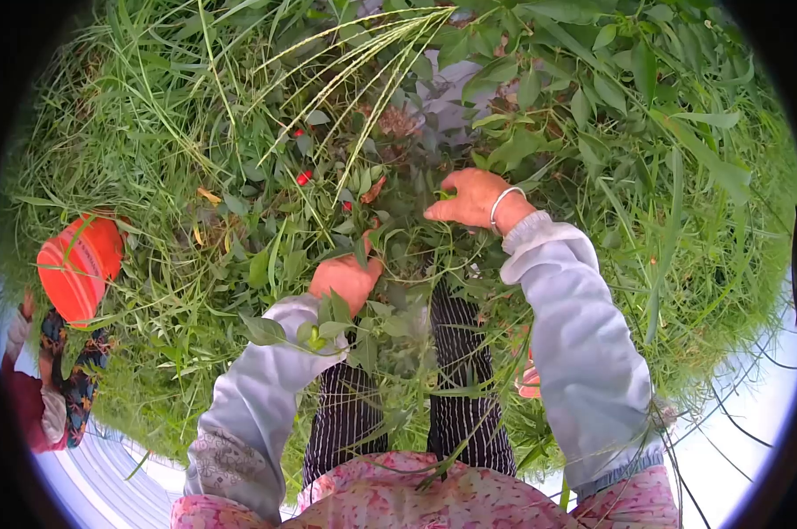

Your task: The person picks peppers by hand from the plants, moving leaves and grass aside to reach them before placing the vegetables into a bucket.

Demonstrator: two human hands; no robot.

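My left hand (347, 279) is low among the leaves at the centre, its fingers bent round stems and partly hidden by foliage. Above and to the right, my right hand (478, 199), with a pale bangle at the wrist, reaches into the plant; its thumb and forefinger are near a small green piece (445, 195), and I cannot make out a firm hold. Small red fruits (304, 178) show between the leaves up and left of my left hand. A green fruit (314, 338) hangs by a leafy stem over my left sleeve.
A red-orange bucket (81, 269) lies tilted in the grass at the left. Beyond it, a co-worker (54, 388) is partly visible. Tall seed stalks (363, 84) arch over the top centre. Broad-leaved plants (583, 88) grow at the upper right.
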